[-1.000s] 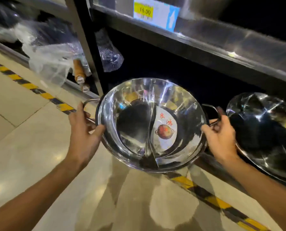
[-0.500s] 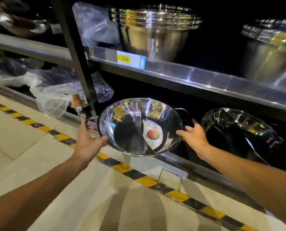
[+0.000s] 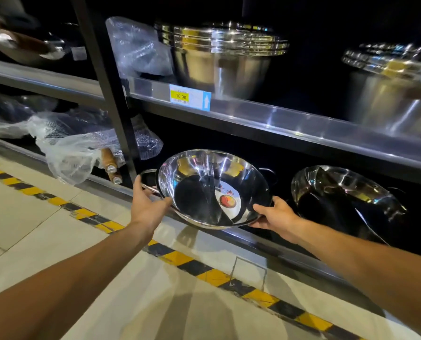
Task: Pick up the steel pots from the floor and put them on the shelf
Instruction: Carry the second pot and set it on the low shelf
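Steel pot (image 3: 205, 190) tilted, mouth toward camera, handles left-right, left hand (image 3: 147, 207) and right hand (image 3: 275, 217) gripping its rim

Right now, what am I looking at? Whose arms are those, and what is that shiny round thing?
There is only one picture of this moment, taken by a camera worn on a person's head, looking down and forward. So the two arms belong to that person. No machine is here. The left hand holds the pot by its loop handle, and the right hand grips its rim on the other side. The pot is shiny steel with a wall down the middle and a sticker inside. It is tilted at the front edge of the bottom shelf, beside another pot that is already there. On the shelf above stand stacked bowls and a yellow price tag. The floor has yellow and black tape.
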`<state>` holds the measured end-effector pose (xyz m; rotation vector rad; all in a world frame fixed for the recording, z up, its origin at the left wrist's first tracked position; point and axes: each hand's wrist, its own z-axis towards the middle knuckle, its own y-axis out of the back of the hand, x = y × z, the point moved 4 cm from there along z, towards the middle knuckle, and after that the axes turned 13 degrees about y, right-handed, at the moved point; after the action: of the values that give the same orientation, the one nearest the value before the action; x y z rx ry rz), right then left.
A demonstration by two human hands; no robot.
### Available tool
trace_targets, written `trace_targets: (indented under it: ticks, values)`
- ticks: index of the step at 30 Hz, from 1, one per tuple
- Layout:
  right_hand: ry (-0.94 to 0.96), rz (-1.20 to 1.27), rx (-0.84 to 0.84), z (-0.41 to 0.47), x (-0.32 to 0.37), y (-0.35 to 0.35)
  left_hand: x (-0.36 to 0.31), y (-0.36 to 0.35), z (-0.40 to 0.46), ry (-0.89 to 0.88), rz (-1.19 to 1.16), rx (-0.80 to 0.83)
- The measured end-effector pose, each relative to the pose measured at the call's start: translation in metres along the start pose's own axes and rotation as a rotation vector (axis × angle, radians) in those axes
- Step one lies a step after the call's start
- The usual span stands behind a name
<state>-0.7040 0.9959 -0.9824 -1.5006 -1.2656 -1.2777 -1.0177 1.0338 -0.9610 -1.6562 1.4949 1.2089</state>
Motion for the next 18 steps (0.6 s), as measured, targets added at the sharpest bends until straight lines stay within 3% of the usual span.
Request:
trace_targets:
  ticks: [6,11,18]
  values:
    - [0.046,0.011,-0.187,0.028,-0.002,0.003,-0.007,-0.028,0.046,0.043,-0.044,0.085]
    - [-0.017,0.142,-0.295,0.061,-0.009,-0.003,-0.016,-0.05,0.052,0.056,-0.078,0.04]
    - [0.027,0.069,-0.234,0.076,-0.029,-0.009,0.005,-0.067,0.064,0.019,0.041,0.07]
